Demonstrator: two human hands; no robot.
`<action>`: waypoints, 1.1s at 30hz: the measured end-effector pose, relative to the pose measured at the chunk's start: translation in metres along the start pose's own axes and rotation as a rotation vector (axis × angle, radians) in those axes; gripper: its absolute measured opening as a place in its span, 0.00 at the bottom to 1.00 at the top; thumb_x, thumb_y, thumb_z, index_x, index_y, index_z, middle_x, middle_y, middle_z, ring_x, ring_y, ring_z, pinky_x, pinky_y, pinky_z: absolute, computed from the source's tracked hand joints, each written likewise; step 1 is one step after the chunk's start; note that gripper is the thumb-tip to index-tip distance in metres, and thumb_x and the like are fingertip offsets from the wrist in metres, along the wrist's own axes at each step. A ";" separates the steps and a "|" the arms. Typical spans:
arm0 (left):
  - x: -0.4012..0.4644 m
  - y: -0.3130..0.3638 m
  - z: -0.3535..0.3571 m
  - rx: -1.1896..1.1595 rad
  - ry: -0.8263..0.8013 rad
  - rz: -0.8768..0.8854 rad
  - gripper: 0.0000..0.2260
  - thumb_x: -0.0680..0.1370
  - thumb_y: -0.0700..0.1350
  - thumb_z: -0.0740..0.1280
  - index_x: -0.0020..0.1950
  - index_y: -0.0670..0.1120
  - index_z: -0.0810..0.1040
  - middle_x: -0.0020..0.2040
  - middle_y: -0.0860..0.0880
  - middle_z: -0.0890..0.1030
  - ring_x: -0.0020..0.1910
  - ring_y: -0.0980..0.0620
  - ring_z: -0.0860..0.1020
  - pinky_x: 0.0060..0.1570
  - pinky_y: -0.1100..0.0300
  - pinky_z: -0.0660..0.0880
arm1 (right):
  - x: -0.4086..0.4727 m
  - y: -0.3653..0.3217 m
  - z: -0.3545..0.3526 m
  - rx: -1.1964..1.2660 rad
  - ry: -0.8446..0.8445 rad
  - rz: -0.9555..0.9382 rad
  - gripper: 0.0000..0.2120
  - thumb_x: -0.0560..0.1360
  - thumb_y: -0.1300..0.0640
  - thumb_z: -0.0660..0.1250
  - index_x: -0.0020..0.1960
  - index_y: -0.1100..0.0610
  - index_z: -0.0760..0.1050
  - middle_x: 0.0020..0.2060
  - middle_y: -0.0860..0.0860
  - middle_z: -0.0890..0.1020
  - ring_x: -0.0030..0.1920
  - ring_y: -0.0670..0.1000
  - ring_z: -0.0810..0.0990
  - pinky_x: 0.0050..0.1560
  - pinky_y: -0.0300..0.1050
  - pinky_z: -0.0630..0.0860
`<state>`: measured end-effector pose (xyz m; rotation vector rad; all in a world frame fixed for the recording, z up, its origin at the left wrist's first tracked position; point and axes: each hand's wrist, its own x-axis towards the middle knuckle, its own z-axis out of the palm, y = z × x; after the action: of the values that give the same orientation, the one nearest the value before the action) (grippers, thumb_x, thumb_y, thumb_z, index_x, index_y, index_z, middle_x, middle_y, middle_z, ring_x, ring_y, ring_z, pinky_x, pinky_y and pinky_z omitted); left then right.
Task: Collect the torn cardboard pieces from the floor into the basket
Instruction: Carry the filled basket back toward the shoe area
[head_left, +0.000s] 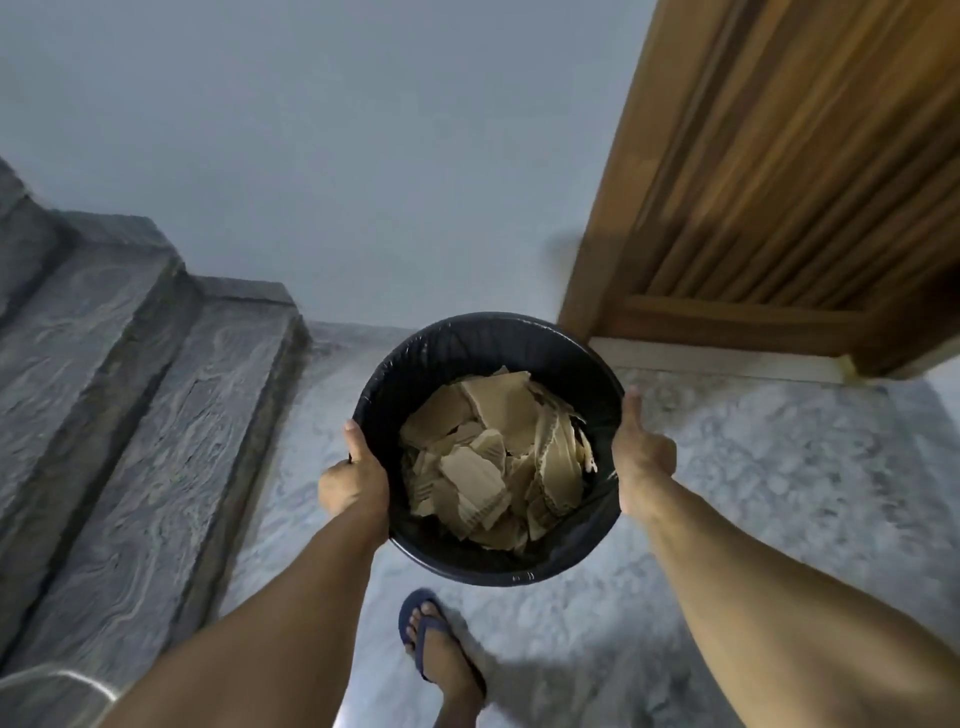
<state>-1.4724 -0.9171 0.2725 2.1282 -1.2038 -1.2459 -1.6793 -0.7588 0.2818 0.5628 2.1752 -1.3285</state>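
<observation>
A round black plastic basket (519, 343), lined with a thin black bag, is held up off the floor between two bare hands and is seen from above. The left hand (356, 480) is wrapped round the basket's left rim, the thumb laid along the top edge and the fingers curled out of sight beneath. The right hand (641, 457) is clasped against the right side of the rim, the thumb pointed up along the edge; its fingers are hidden behind the basket wall. The torn pieces of tan corrugated cardboard (498, 457) are heaped inside the basket, piled loosely over one another and filling the lower part of it. No loose cardboard is seen on the visible stretch of the grey marbled stone floor (753, 493). Below the basket, a foot in a blue flip-flop sandal (423, 631) is planted on that floor. Grey stone steps (130, 374) rise to the left, a pale grey wall (337, 156) stands behind, and a ribbed brown wooden door (779, 182) is seen at the upper right, just beyond the basket.
</observation>
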 end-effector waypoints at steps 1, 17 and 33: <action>-0.022 -0.004 0.000 0.021 -0.019 0.022 0.31 0.78 0.66 0.54 0.29 0.41 0.63 0.32 0.42 0.69 0.42 0.41 0.72 0.50 0.47 0.73 | -0.003 0.007 -0.026 0.014 0.018 0.000 0.38 0.71 0.26 0.58 0.49 0.64 0.70 0.35 0.54 0.74 0.34 0.51 0.72 0.39 0.47 0.70; -0.221 -0.061 0.003 0.198 -0.397 0.165 0.34 0.71 0.73 0.58 0.33 0.40 0.73 0.33 0.42 0.74 0.38 0.40 0.78 0.46 0.45 0.79 | -0.072 0.125 -0.277 0.145 0.341 0.089 0.33 0.70 0.30 0.65 0.30 0.59 0.62 0.26 0.53 0.66 0.27 0.50 0.65 0.29 0.46 0.63; -0.338 -0.102 -0.056 0.496 -0.764 0.471 0.31 0.74 0.69 0.60 0.45 0.39 0.77 0.42 0.41 0.77 0.44 0.40 0.78 0.45 0.51 0.76 | -0.223 0.234 -0.394 0.388 0.651 0.223 0.47 0.72 0.29 0.61 0.69 0.71 0.68 0.62 0.64 0.76 0.62 0.63 0.76 0.59 0.51 0.73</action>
<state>-1.4556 -0.5843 0.4033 1.4749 -2.3736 -1.7024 -1.4538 -0.3211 0.4115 1.5212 2.2284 -1.6035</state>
